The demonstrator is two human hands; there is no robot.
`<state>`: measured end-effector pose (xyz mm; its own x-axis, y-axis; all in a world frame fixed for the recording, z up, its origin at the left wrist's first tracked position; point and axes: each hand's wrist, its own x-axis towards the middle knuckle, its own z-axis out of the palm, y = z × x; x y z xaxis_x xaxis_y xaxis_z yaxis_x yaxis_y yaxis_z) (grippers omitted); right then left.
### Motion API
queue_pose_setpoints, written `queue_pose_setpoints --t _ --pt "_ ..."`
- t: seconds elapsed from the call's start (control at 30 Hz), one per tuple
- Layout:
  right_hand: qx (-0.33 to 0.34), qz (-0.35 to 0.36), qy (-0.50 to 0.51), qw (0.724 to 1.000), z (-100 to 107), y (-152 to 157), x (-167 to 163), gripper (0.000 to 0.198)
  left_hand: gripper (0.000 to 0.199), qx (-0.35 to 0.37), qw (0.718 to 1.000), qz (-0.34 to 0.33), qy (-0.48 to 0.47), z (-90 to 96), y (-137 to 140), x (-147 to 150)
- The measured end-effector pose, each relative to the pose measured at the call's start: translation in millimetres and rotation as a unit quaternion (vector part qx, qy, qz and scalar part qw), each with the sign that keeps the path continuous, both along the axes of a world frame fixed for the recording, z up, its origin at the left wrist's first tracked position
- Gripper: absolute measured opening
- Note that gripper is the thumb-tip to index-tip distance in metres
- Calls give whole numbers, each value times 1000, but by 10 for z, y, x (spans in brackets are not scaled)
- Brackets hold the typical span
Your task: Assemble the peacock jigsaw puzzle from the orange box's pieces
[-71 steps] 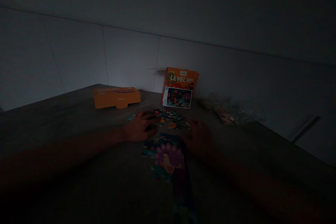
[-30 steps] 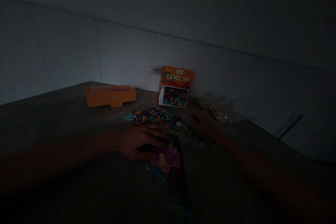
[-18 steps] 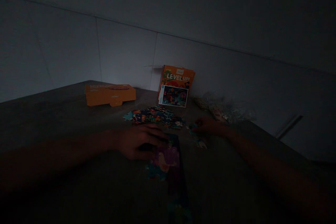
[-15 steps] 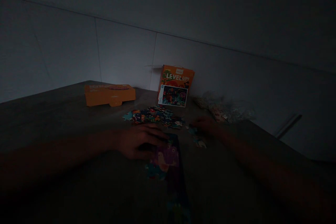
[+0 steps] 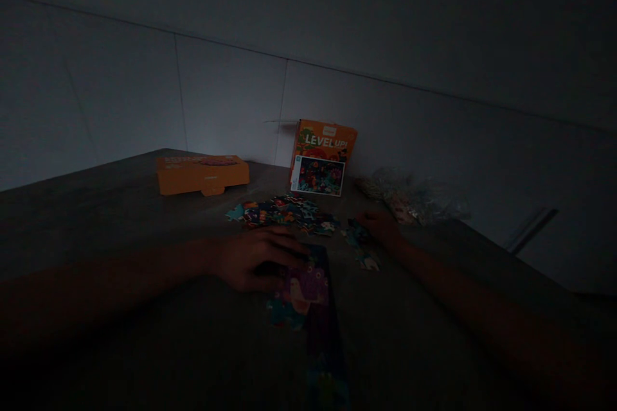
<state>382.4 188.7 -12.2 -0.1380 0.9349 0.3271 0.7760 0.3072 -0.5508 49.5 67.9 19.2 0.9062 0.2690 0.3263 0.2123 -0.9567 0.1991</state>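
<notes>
My left hand [image 5: 263, 257] lies with its fingers apart, their tips over the upper left of a partly joined jigsaw puzzle [image 5: 313, 289]. The joined section shows a purple creature and a pale bird, with a dark strip running down towards me. To the right, my right hand [image 5: 378, 226] is closed, its fingertips pinching a dark puzzle piece [image 5: 355, 226]. Just below that hand, a few loose puzzle pieces [image 5: 369, 262] rest on the table. Beyond my left hand lies a heap of mixed puzzle pieces [image 5: 289, 212]. The scene is very dark, so finger detail is faint.
An orange box [image 5: 202, 176] lies flat at the back left of the grey table [image 5: 120, 205]. Against the wall stands an orange "LEVEL UP!" box [image 5: 325, 135], with a picture card [image 5: 318, 175] leaning on it. Clear plastic bags [image 5: 419, 199] lie at the right edge.
My right hand has shifted slightly at the small group of pieces, and a dark piece now shows at its fingertips. The left hand stays where it was.
</notes>
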Motion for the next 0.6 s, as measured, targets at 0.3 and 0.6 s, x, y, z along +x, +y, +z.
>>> queue_pose_setpoints --t 0.3,0.6 --pt "59 -29 -90 994 -34 -76 -45 24 42 -3 1000 5 14 2 0 3" --pt "169 157 -146 962 70 -407 -303 30 40 4 1000 1 7 28 -21 22"
